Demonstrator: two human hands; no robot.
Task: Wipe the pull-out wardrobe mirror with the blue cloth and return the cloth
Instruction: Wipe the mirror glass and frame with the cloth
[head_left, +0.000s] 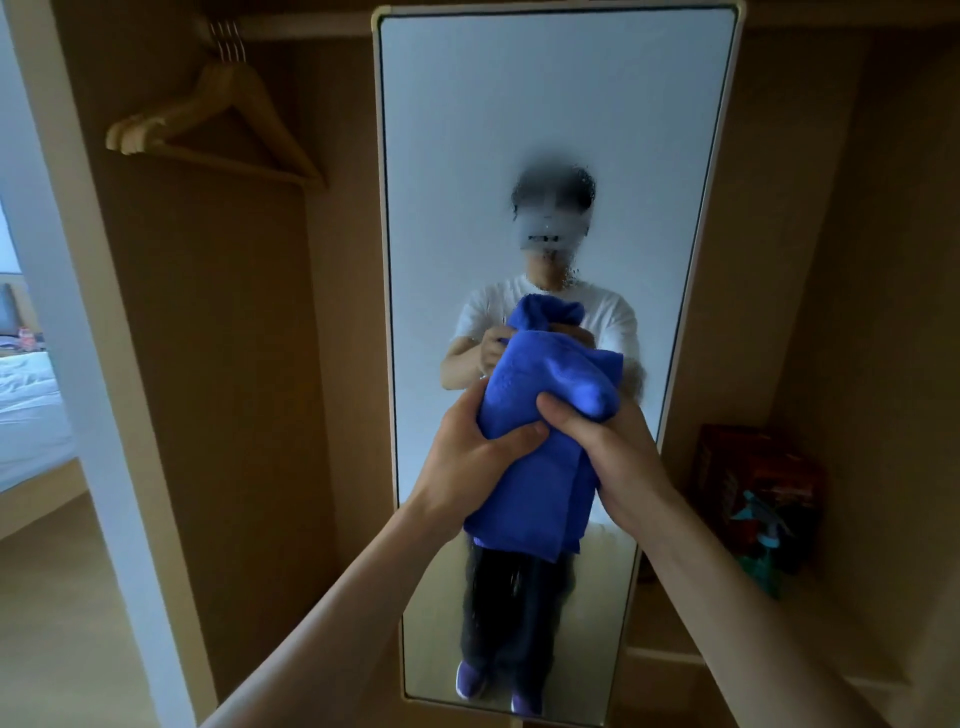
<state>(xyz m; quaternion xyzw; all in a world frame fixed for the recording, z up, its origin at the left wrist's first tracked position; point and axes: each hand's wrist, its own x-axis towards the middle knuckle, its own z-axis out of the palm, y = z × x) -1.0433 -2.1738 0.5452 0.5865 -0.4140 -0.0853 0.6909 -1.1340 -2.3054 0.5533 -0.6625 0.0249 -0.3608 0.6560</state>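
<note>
Before mirror (556, 130), both hands bunch blue cloth (540, 415): left hand (467, 457) clamps lower fold, right hand (597, 441) curls round top, likely gathering wiping pad.

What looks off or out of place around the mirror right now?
Nothing stands out. Both hands, left and right, grip the bunched blue cloth before the tall upright white-framed mirror; wooden hangers hang level.
</note>
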